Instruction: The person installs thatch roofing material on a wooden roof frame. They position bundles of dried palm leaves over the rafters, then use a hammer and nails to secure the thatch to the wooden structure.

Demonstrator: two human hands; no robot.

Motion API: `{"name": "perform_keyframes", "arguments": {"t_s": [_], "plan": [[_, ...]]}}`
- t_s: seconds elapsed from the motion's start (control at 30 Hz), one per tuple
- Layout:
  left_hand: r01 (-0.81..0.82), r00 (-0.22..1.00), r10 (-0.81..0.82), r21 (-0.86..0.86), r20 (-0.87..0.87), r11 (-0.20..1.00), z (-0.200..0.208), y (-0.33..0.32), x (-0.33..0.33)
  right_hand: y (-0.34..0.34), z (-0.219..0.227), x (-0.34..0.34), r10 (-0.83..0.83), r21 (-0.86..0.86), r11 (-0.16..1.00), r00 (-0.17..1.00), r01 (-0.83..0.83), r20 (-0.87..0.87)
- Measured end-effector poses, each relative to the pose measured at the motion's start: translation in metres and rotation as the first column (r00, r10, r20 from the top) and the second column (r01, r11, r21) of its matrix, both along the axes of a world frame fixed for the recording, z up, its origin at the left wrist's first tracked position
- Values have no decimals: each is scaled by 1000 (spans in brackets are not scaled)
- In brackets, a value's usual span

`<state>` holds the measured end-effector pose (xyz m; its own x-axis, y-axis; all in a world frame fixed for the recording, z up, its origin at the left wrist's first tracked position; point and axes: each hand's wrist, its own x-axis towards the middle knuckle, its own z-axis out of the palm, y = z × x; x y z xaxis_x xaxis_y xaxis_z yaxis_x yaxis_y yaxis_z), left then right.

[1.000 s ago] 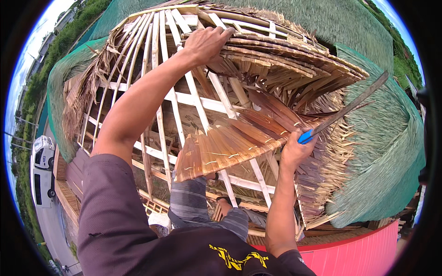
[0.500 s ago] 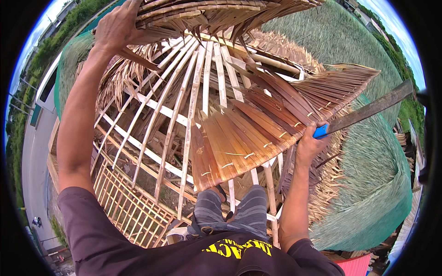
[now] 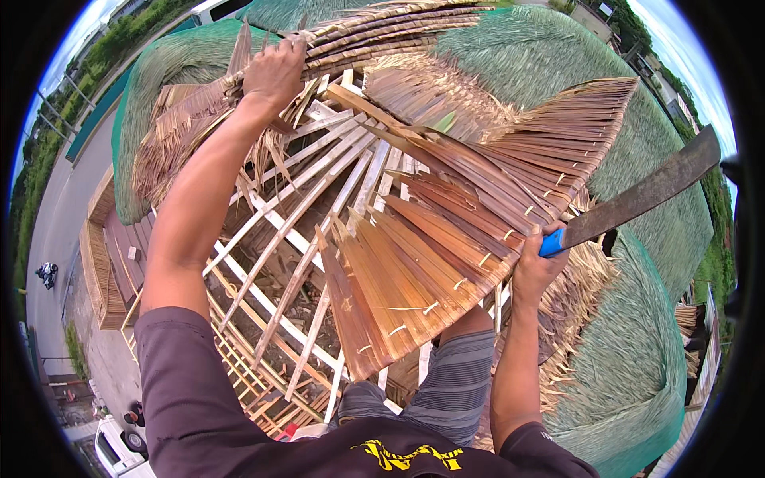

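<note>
Gripping a machete (image 3: 647, 193) by its blue handle (image 3: 551, 244), the right hand (image 3: 539, 268) also meets the stitched edge of a long brown leaf panel (image 3: 446, 275), probably so neither has to be put down. The panel fans out left of that hand and up past it, over pale slats (image 3: 373, 177). The blade points up and rightward, perhaps to keep it clear of the leaves. Well apart and farther from the body, the left hand (image 3: 275, 74) seems clamped on the near end of a stack of similar panels (image 3: 382, 38), likely to control it, though the palm side is hidden. The left arm reaches forward, only slightly bent, knuckles up; the right forearm rises steeply, its fist closer to the chest.
</note>
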<state>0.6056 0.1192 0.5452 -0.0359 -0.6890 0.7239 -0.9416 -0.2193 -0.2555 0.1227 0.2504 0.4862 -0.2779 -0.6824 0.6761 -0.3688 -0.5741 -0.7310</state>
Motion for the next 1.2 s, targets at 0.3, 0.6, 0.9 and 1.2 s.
{"name": "perform_keyframes", "arguments": {"t_s": [0.3, 0.6, 0.9, 1.2], "plan": [[114, 951, 11, 384, -310, 916, -273, 26, -116, -43, 74, -50, 208, 4, 978, 976, -208, 61], [112, 898, 74, 387, -435, 915, -278, 155, -83, -85, 180, 109, 330, -7, 934, 855, -358, 399], [77, 815, 204, 450, -543, 890, -305, 214, -125, -27, -72, 351, 515, 199, 706, 685, -680, 515], [210, 443, 139, 253, -886, 944, -356, 184, -118, -7, -231, 436, 5, 786, 548, 940, -287, 340]]}}
